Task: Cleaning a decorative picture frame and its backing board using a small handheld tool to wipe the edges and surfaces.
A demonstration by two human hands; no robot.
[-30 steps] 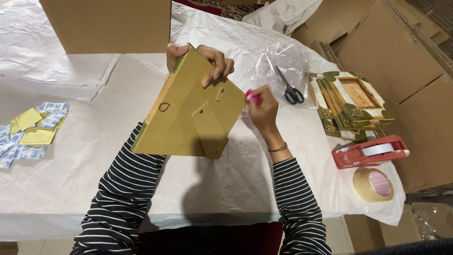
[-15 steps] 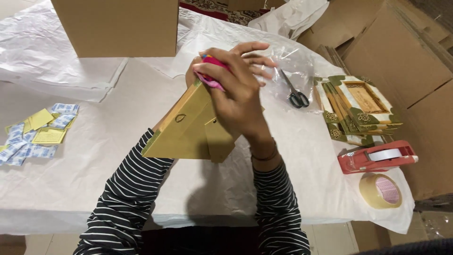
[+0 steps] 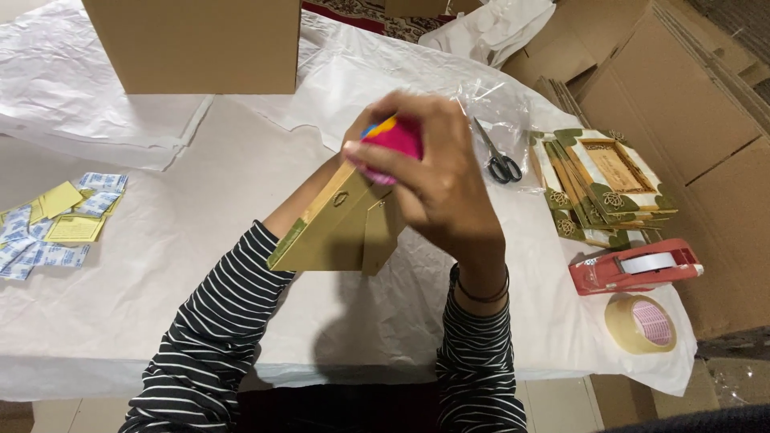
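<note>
A gold-backed picture frame (image 3: 337, 228) is held upright and tilted above the white-covered table (image 3: 160, 265), its back with a small hanger ring and a folding stand facing me. My left hand is hidden behind the frame and my right hand; only its striped sleeve and forearm (image 3: 241, 281) show reaching up to the frame's far side. My right hand (image 3: 437, 188) is closed around a pink sponge-like pad (image 3: 391, 144) with a bit of orange and blue, pressed against the frame's top edge.
A stack of green-and-gold frames (image 3: 601, 188) lies right, with black scissors (image 3: 499, 160) and clear plastic beside it. A red tape dispenser (image 3: 634, 265) and tape roll (image 3: 642, 322) sit near the right edge. Small blue and yellow packets (image 3: 56, 224) lie left. A cardboard box (image 3: 192, 44) stands behind.
My right hand came from the frame's right side up over its top edge with the pink pad. The frame has tipped lower and turned more edge-on.
</note>
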